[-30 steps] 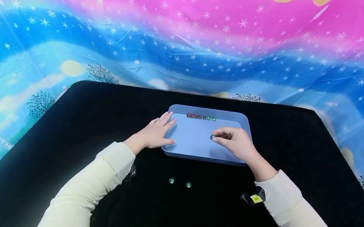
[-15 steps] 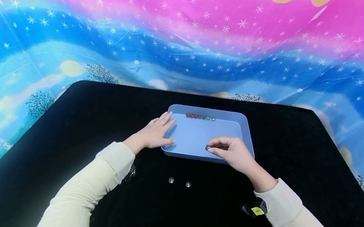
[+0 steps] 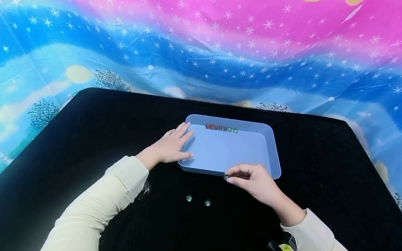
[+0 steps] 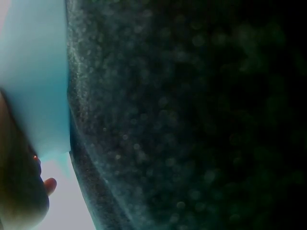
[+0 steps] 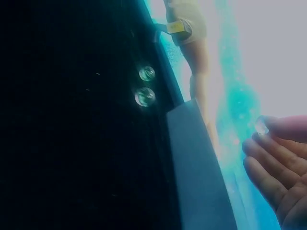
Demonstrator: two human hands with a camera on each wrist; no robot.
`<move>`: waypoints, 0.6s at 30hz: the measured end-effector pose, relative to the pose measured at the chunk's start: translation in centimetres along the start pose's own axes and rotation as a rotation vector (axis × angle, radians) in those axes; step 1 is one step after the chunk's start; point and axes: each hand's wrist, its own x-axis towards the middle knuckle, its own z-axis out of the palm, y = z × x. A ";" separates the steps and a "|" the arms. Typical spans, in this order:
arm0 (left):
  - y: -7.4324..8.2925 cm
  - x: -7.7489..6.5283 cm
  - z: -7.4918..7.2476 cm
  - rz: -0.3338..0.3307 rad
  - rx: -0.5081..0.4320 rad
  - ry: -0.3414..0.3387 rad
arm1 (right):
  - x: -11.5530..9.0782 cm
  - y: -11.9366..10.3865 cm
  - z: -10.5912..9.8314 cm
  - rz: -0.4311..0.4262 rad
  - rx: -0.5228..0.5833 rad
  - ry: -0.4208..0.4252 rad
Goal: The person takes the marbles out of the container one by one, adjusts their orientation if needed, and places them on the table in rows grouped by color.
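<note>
In the head view my left hand [image 3: 170, 146] lies spread at the left end of a pale blue tray [image 3: 216, 153], fingertips over its rim. My right hand [image 3: 258, 184] is above the tray's near edge and pinches a glass marble [image 3: 226, 177] between thumb and fingers. The right wrist view also shows that marble [image 5: 261, 125] at the fingertips, looking clear. Along the tray's far side runs a row of several marbles [image 3: 221, 128], red at the left, dark in the middle, green at the right.
On the black cloth [image 3: 139, 232] in front of the tray lie two clear greenish marbles, a left one [image 3: 189, 198] and a right one [image 3: 208, 203], apart from each other. A pink and blue snowflake backdrop [image 3: 208, 53] hangs behind the table.
My right hand has moved toward me with the marble, from over the middle of the tray to its near edge. The left hand and the row of marbles stay in place.
</note>
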 end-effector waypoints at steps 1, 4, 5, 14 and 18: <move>0.0 0.0 0.0 -0.001 0.003 -0.001 | -0.1 0.1 0.1 -0.003 0.008 -0.006; -0.1 0.1 0.0 -0.004 0.007 -0.004 | -0.3 0.5 0.5 -0.006 0.027 -0.023; -0.1 0.1 0.1 -0.004 0.007 -0.004 | -0.3 0.7 0.6 -0.008 0.035 -0.031; -0.1 0.1 0.1 0.004 0.009 -0.002 | -0.9 1.6 1.7 0.015 0.062 -0.083; -0.1 0.1 0.2 0.002 0.009 -0.004 | -1.1 1.9 2.1 0.018 0.073 -0.084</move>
